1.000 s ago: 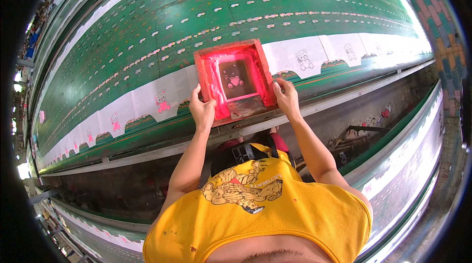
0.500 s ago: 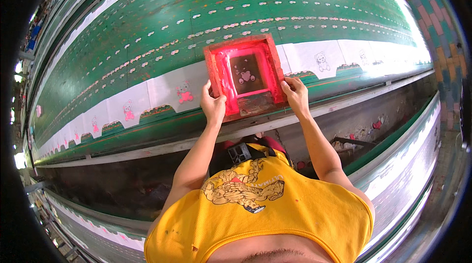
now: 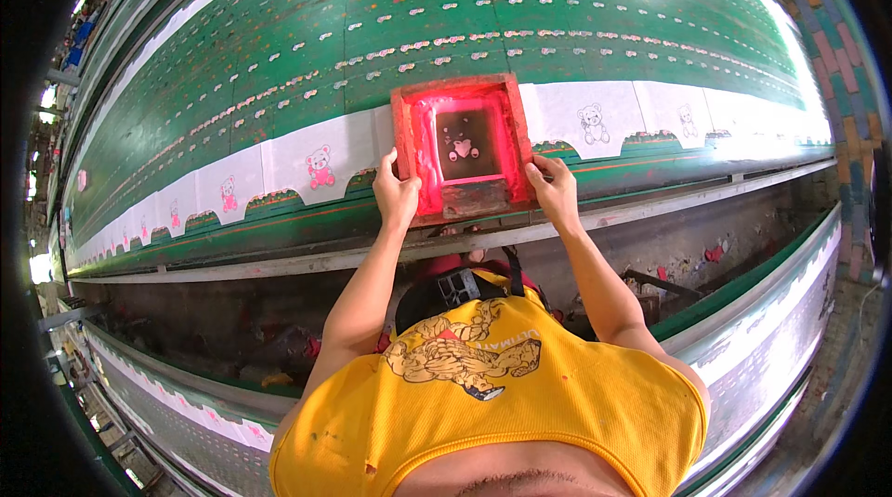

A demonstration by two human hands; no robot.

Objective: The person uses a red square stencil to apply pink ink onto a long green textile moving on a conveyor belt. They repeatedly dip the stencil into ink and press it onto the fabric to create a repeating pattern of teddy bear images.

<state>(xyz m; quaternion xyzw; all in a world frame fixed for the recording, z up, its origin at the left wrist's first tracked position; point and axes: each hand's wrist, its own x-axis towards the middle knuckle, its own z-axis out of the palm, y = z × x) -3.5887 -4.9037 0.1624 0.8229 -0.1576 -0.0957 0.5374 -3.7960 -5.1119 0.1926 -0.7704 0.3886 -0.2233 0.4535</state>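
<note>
A screen-printing frame (image 3: 517, 121) with red, ink-stained edges and a dark mesh window is held between my two hands. A small pale bear-part design shows in the mesh. My left hand (image 3: 397, 198) grips the frame's near left side, and my right hand (image 3: 555, 190) grips its near right side, thumbs towards me. Beneath and beside the frame runs a strip of white cloth (image 3: 288, 167) with a notched near edge. Left of the frame, a bear print (image 3: 321, 167) has pink filled in; right of it, another bear print (image 3: 593, 124) is outline only. The cloth under the frame is hidden.
The long green table (image 3: 279, 60) carries rows of small printed marks. A metal rail (image 3: 307, 265) runs along its near edge. Behind me stands another table with printed white cloth (image 3: 186, 404). Scraps litter the floor (image 3: 715, 255) between the tables. Coloured bricks (image 3: 836, 60) lie at far right.
The frame has shifted right along the cloth and straightened, with both hands still on it. The pink bear print now lies farther from its left side.
</note>
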